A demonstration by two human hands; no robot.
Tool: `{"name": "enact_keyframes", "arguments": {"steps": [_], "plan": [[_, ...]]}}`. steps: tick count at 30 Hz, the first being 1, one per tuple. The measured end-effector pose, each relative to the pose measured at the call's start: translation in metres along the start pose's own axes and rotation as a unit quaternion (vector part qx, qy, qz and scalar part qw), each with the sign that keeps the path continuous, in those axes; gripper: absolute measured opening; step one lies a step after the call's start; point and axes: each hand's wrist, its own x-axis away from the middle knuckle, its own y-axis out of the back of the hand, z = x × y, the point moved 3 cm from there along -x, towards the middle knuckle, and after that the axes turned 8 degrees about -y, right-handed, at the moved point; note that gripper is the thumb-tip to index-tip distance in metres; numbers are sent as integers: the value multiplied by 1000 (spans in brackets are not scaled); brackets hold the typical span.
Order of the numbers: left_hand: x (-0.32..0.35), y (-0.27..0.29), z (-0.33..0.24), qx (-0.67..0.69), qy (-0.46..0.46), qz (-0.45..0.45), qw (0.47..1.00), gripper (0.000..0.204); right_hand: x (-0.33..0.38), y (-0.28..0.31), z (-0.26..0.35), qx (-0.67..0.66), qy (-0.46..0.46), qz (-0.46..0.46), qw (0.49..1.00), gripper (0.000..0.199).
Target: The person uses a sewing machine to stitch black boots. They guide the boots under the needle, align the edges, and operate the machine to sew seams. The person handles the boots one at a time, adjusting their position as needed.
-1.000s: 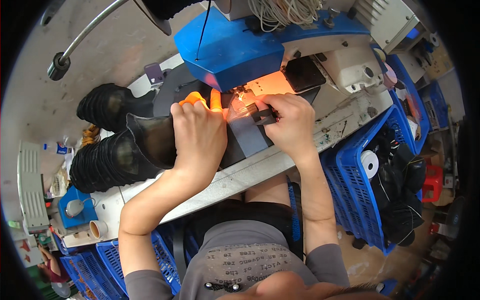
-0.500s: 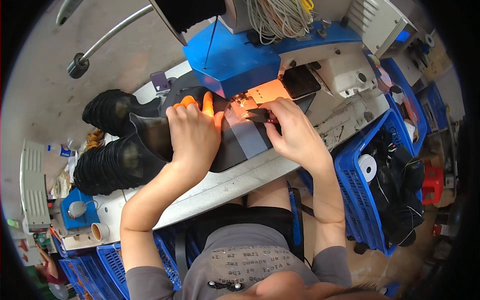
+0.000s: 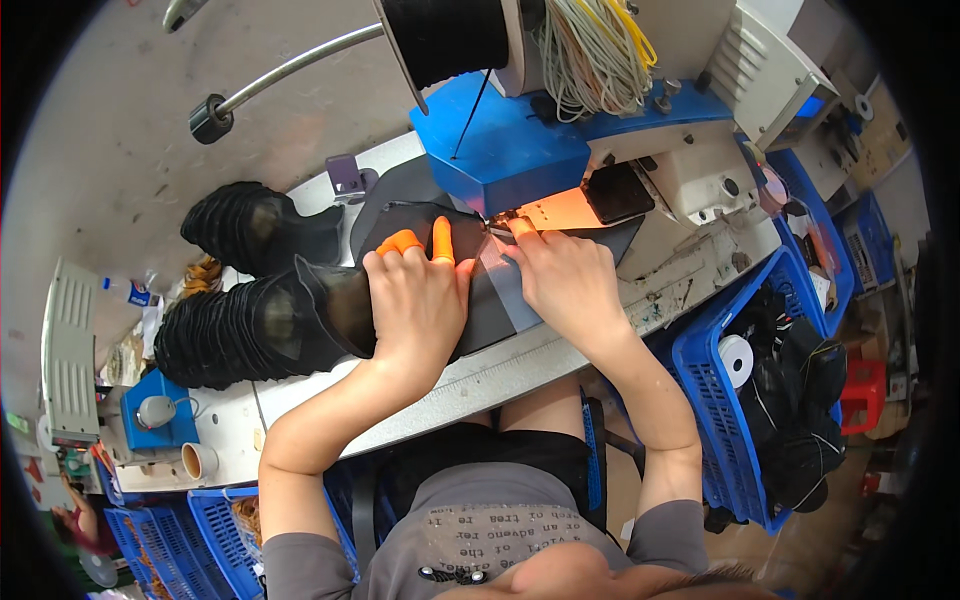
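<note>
A blue sewing machine head (image 3: 510, 150) stands over a glowing orange-lit needle area. My left hand (image 3: 418, 310), with orange finger covers, lies on a dark fabric piece (image 3: 415, 215) left of the needle. Its index finger is stretched forward and the other fingers bend loosely. Close to the needle on the right, my right hand (image 3: 572, 285) is palm down, thumb and orange-tipped index finger drawn together. A thin metallic bit shows by these fingertips; what they grip is hidden. Stacked black fabric pieces (image 3: 225, 330) lie beside my left hand.
Another black stack (image 3: 245, 225) lies behind the first. A black phone (image 3: 617, 193) rests right of the needle. Above hangs a black thread spool (image 3: 445, 40). A blue crate (image 3: 715, 400) with dark pieces stands at right. A paper cup (image 3: 199, 461) sits at the left table end.
My right hand has turned palm down beside the needle; the dark pointed object between its fingers no longer shows clearly. My left hand stays on the fabric. The whole view has shifted slightly.
</note>
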Motion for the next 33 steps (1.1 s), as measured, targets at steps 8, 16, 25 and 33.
{"name": "enact_keyframes", "arguments": {"steps": [8, 16, 25, 33], "plan": [[43, 15, 8, 78, -89, -25, 993, 59, 4, 1, -5, -138, -51, -66, 987, 15], [97, -29, 76, 96, -159, -144, 972, 72, 6, 3, -2, -152, -46, -89, 983, 19], [114, -110, 121, 164, -38, 29, 985, 68, 7, 3, -1, -146, -56, -82, 984, 19], [-6, -203, 158, -16, 183, 20, 983, 50, 4, 9, 1, -133, -48, -77, 987, 19]]}}
